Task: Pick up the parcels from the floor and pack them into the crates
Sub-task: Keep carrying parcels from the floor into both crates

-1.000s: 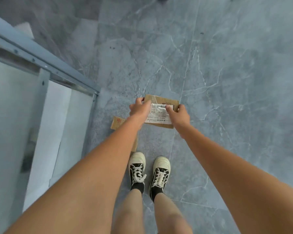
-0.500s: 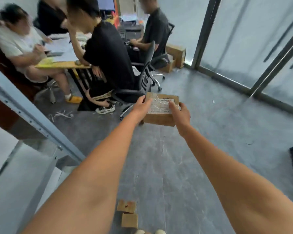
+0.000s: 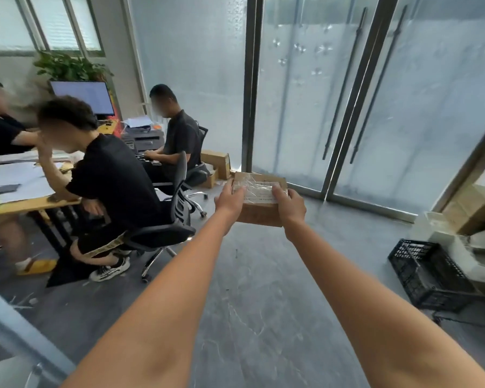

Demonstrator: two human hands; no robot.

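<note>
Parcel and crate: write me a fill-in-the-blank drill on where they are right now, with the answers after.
1. The parcel is held by ____ hands, left hand and right hand.
2. The white label on the parcel faces ____.
3. The black crate stands on the ____.
4. The crate lies to the person's ____.

Missing words: both; up; floor; right

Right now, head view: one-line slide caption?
Both hands, left and right, carry a taped cardboard parcel toward a black crate.

Soft window daylight — warped edges
</note>
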